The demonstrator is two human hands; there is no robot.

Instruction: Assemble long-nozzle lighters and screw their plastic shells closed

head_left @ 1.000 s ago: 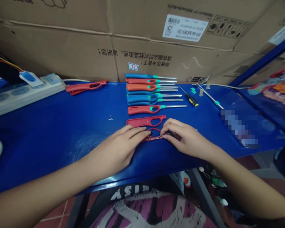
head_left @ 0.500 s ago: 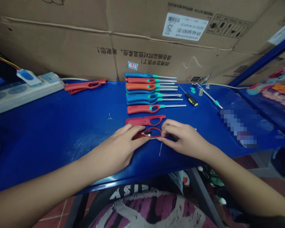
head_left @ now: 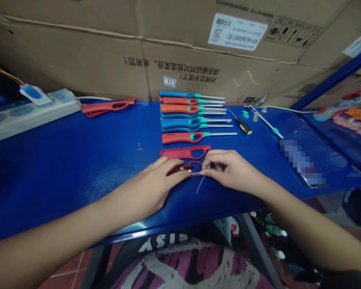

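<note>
My left hand (head_left: pixel 156 180) grips the left part of an open red lighter shell (head_left: pixel 174 168), thumb and fingers on either side. Small black and metal parts (head_left: pixel 186 168) lie inside the shell. At the shell's right end my right hand (head_left: pixel 225 168) has thumb and forefinger pinched together on something thin, partly hidden by the fingertips. A thin clear tube (head_left: pixel 200 184) hangs toward the front from beside them. Just behind lies the other red shell half (head_left: pixel 174 153). Beyond it, a finished-looking red lighter (head_left: pixel 174 138) lies with its metal rod to the right.
Several blue, red and orange lighters (head_left: pixel 180 125) lie stacked behind. A screwdriver (head_left: pixel 243 126) and teal pieces (head_left: pixel 245 114) are at the back right. Red shells (head_left: pixel 105 108), a power strip (head_left: pixel 29 114) and small screws (head_left: pixel 139 149) are leftward. A cardboard box (head_left: pixel 102 60) stands behind.
My right hand's fingertips have shifted slightly left along the shell. The thin tube has swung so its free end points further left. My left hand keeps its place.
</note>
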